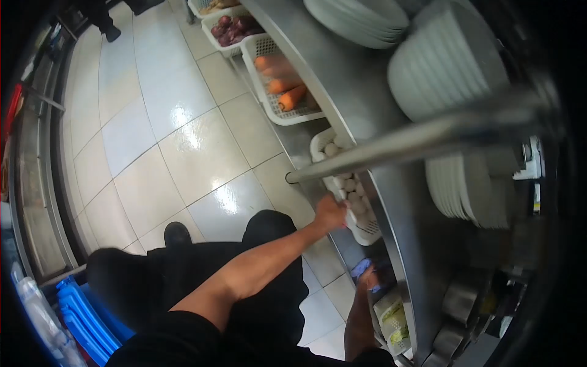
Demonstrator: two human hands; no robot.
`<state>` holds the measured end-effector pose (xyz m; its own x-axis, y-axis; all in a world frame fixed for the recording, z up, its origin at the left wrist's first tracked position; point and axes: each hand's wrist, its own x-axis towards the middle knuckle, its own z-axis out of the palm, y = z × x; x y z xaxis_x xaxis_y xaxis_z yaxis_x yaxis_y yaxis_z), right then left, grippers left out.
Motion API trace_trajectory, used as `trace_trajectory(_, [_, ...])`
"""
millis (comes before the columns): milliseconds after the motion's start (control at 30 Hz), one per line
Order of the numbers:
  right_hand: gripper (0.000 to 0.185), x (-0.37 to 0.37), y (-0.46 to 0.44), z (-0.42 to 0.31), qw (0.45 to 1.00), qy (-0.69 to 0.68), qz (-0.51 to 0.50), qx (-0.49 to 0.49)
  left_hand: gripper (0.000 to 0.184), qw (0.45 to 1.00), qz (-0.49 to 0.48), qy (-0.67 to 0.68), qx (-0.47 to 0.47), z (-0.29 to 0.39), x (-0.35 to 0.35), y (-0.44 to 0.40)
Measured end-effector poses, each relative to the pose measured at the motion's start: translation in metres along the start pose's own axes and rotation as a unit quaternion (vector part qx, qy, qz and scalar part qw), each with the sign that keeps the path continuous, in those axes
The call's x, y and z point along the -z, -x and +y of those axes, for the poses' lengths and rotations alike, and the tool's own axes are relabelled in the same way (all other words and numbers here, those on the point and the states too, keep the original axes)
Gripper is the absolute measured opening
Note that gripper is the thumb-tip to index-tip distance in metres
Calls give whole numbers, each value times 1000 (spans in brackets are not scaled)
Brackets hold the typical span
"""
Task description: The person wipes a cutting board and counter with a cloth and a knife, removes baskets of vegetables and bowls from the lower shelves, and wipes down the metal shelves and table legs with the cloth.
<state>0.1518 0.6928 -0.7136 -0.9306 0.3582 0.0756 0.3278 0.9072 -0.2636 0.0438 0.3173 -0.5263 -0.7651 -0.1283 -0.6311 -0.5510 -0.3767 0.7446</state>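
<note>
Hands: I have 2 in view, both bare, reaching to the lower level of a steel shelf unit [386, 229].
Left hand: my fingers [340, 215] are closed on the near side of the egg basket [368, 235]; their exact grip is blurred.
Right hand: mine [369, 280] is at the blue cloth [361, 266], which shows on both sides of it; I cannot tell whether the fingers pinch the cloth or press it flat.
Egg basket: white, slotted, slanting under the shelf edge, holding round white pieces [351, 185] that look like eggs.
Greens: a white basket [383, 303] with pale leafy vegetables [398, 333] sits just beside my right hand.
Carrots: orange, several, in a mesh basket [267, 111] farther along, with red onions [227, 30] in the next container.
Metal bar: it [397, 140] crosses in front of the shelving, over the egg basket.
Dishes: white bowls [449, 67] and plates [358, 21] stand stacked above; another stack [458, 189] is lower down.
Floor: glossy pale tiles [202, 153], with my dark shoe [177, 234] on them.
</note>
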Motion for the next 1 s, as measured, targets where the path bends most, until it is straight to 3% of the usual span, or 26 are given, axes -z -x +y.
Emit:
trace_trajectory(67, [64, -11, 2, -54, 999, -1, 0, 52, 31, 994, -104, 20, 30, 11, -6, 3])
trace_trajectory(100, [63, -18, -1, -87, 996, -16, -8, 89, 31, 993, -106, 29, 38, 12, -13, 1])
trace_trajectory(133, [61, -24, -6, -119, 991, -32, -18, 129, 29, 994, -93, -33, -50, 9, -22, 0])
trace_trajectory(200, [59, -39, -16, -186, 971, -73, -42, 222, 27, 985, -76, -88, -130, 0, -42, -7])
trace_trajectory(233, [57, -51, -22, -219, 956, -97, -55, 271, 23, 977, -118, -90, -150, 12, -44, -4])
trace_trajectory(300, [54, -64, -38, -290, 919, -147, -84, 356, 17, 872, -172, -340, -307, 45, -25, 11])
trace_trajectory(333, [53, -70, -47, -325, 894, -178, -102, 397, 17, 870, -172, -345, -308, 37, -28, 5])
trace_trajectory(400, [50, -83, -71, -385, 842, -246, -152, 455, 16, 852, -58, -268, -445, 15, -42, -4])
trace_trajectory(467, [48, -82, -85, -426, 798, -298, -207, 482, 15, 859, -33, -238, -451, 31, -33, 17])
trace_trajectory(533, [46, -77, -88, -424, 787, -293, -230, 491, 13, 902, -62, -207, -375, 43, -28, 21])
trace_trajectory(600, [45, -56, -71, -381, 824, -225, -202, 479, 12, 915, -87, -207, -335, 49, -23, 22])
trace_trajectory(633, [44, -49, -60, -346, 847, -192, -186, 459, 12, 884, -91, -271, -370, 54, -23, 22])
trace_trajectory(700, [43, -26, -40, -294, 890, -152, -161, 399, 14, 874, -60, -270, -399, 49, -25, 24])
trace_trajectory(733, [43, -19, -34, -271, 910, -138, -147, 361, 14, 878, -54, -267, -393, 50, -26, 20])
trace_trajectory(800, [42, -14, -28, -246, 934, -129, -126, 308, 14, 890, -139, -284, -328, 53, -25, 23])
trace_trajectory(867, [41, -22, -29, -245, 936, -135, -114, 306, 18, 873, -235, -318, -285, 70, -15, 21])
trace_trajectory(900, [41, -31, -31, -254, 930, -143, -111, 321, 19, 879, -272, -255, -296, 68, -14, 19])
trace_trajectory(1000, [39, -59, -50, -321, 883, -206, -126, 403, 23, 843, -370, -270, -281, 81, -4, 18])
